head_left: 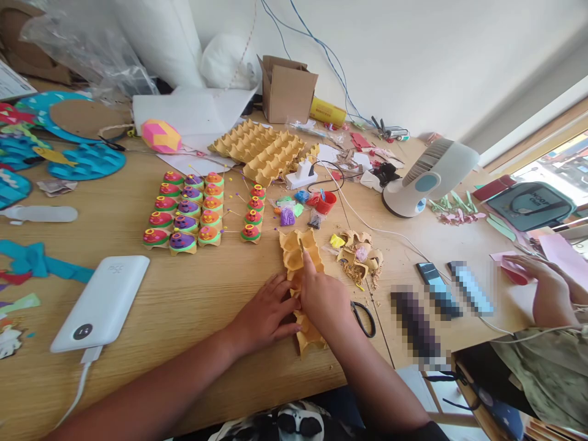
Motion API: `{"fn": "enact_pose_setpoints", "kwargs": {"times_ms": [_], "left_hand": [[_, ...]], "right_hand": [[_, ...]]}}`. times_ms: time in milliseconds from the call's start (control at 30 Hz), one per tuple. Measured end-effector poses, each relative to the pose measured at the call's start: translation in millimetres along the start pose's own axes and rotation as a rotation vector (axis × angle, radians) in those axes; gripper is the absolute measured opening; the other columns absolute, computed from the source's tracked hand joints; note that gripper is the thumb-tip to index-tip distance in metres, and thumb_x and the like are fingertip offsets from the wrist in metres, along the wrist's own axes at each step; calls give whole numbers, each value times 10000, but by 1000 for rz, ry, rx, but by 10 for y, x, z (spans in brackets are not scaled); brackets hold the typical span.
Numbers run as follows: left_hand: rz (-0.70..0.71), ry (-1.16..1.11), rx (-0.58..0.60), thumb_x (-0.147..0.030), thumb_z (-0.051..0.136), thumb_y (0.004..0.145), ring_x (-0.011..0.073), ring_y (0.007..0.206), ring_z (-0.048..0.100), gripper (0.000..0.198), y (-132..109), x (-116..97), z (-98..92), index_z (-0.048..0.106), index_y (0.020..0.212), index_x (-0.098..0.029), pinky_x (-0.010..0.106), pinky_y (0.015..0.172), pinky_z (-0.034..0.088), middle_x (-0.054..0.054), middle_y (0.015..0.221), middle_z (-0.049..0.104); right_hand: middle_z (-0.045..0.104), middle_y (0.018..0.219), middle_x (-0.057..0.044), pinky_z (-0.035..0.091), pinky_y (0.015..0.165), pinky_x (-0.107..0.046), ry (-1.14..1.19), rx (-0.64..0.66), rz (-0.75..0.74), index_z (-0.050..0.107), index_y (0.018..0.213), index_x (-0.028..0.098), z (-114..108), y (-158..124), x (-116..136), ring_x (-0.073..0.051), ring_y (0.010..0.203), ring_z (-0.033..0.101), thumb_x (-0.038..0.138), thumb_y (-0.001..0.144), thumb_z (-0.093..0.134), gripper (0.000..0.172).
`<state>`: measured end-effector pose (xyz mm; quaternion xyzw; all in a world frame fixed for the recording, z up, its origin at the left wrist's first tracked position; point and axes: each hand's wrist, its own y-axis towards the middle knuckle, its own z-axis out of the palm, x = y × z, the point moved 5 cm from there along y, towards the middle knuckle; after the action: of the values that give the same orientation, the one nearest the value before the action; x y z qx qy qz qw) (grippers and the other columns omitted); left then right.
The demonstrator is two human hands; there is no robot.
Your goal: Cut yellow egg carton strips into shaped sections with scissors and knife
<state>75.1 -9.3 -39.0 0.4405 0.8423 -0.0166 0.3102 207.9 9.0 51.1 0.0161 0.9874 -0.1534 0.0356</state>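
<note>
A strip of yellow-brown moulded egg carton (294, 245) lies lengthwise in front of me. My left hand (266, 309) is at its left side, with fingertips and thumb over the edge, holding it. My right hand (324, 300) is closed over the strip, its index finger stretched along a thin tool (301, 244) whose tip touches the carton cups; the rest of the tool is hidden. A black looped handle (365, 320) shows beside my right wrist. Torn carton cups and crumbs (361, 254) lie to the right. Decorated cups with painted faces (184, 211) stand in rows at the left.
A white power bank (101, 303) lies at the left. Uncut egg trays (261, 150), a cardboard box (288, 89) and a white power adapter (301, 174) are further back. A fan (425, 177), phones (436, 285) and another person's hands (546, 285) are at the right.
</note>
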Motion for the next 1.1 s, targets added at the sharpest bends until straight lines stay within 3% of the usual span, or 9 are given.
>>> {"fn": "enact_pose_setpoints", "kwargs": {"times_ms": [300,500,1100], "left_hand": [[-10,13,-15,-632,592,986,405,1493,355,492,-25,19,42,699,1305,-273,674,1251,331,139,1495,512],[-12,7,-15,-629,597,984,407,1485,370,481,-21,10,21,705,1282,-268,669,1261,318,129,1481,526],[0,36,12,-617,578,998,421,1488,366,516,-28,23,49,672,1345,-246,687,1251,325,155,1492,501]], "right_hand": [[812,984,-139,541,695,-293,2,40,28,150,1720,153,-92,16,-17,-250,880,801,273,1060,437,730],[809,929,-119,527,631,-295,-28,23,34,244,1705,157,-45,-115,-4,-244,816,796,264,1031,480,723],[816,966,-129,539,680,-288,-4,47,26,217,1708,149,-70,-44,11,-241,875,803,256,1035,467,725]]}}
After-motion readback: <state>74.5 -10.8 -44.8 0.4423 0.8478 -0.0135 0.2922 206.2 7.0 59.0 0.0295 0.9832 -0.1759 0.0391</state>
